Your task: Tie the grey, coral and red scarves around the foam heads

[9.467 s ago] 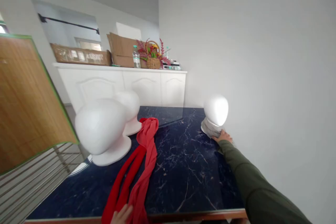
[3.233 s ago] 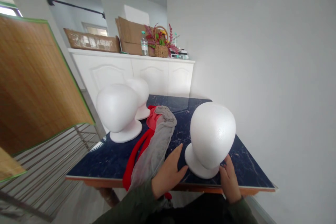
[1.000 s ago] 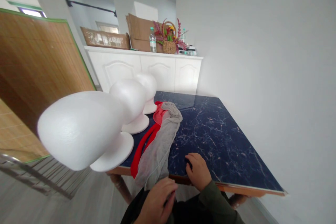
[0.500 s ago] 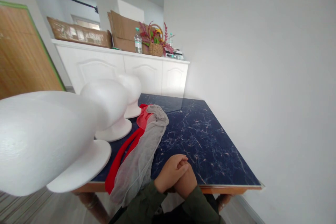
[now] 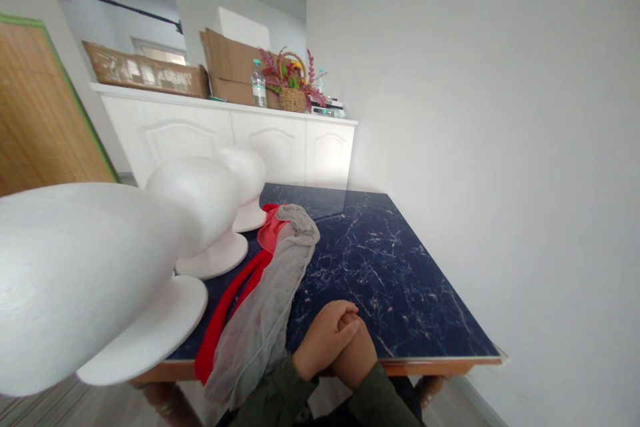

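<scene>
Both hands rest at the near edge of the table [image 5: 400, 267], at about 6 o'clock in the view; left hand [image 5: 324, 341] lies over right hand [image 5: 356, 355], fingers folded together, clasped on each other and holding nothing else; dark green sleeves run down out of frame at the bottom.

Grey cloth [image 5: 270, 307] lies just beside the left hand, toward 9 o'clock from it; it runs from a bunched end near table centre down to the near edge and hangs over it; whether it touches the left sleeve cannot be told. Red cloth [image 5: 225, 310] lies partly under the grey one on its left side, also reaching the near edge; its far end bunches at about 11 o'clock from the hands.

Three white foam heads on round bases stand along the left side of the table: nearest foam head [image 5: 85, 280] fills the 8 to 9 o'clock area, large and blurred, its base at the table's near left corner; middle foam head [image 5: 193, 203] stands beyond it; far foam head [image 5: 247, 177] beyond that, close to the red cloth's bunched end.

Table top is dark blue marble pattern with a wooden rim. At 12 o'clock, a white sideboard [image 5: 225, 143] carries cardboard boxes [image 5: 230, 73], a water bottle [image 5: 259, 90] and a flower basket [image 5: 291, 90]. Wooden panel [image 5: 35, 113] at 10 o'clock.
</scene>
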Tool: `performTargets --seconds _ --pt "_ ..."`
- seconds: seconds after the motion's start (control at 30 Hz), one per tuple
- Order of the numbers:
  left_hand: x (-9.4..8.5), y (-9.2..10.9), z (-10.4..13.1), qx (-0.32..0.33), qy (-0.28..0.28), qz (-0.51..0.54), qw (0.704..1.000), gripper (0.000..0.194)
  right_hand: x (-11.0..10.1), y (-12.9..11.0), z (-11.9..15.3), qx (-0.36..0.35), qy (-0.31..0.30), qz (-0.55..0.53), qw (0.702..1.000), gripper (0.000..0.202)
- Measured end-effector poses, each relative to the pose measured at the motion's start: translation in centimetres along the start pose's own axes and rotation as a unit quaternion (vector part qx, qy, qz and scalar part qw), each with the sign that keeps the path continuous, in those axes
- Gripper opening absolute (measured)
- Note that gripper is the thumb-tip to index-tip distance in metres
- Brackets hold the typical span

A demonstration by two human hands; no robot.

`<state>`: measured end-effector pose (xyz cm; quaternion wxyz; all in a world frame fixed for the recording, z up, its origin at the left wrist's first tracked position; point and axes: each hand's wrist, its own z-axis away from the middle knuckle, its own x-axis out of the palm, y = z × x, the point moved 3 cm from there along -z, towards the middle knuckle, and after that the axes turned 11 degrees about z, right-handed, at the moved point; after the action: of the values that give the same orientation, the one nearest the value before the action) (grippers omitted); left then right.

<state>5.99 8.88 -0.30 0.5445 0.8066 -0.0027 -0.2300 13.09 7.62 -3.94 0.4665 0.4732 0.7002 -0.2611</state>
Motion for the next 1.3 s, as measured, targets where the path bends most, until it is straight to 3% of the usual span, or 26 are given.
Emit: performTargets --seconds 1.3 --pt "-0.13 0.3 0.34 0.021 0.014 0.009 1.0 0.026 0.26 0.14 0.29 -0.001 0.029 -0.021 0.999 0.039"
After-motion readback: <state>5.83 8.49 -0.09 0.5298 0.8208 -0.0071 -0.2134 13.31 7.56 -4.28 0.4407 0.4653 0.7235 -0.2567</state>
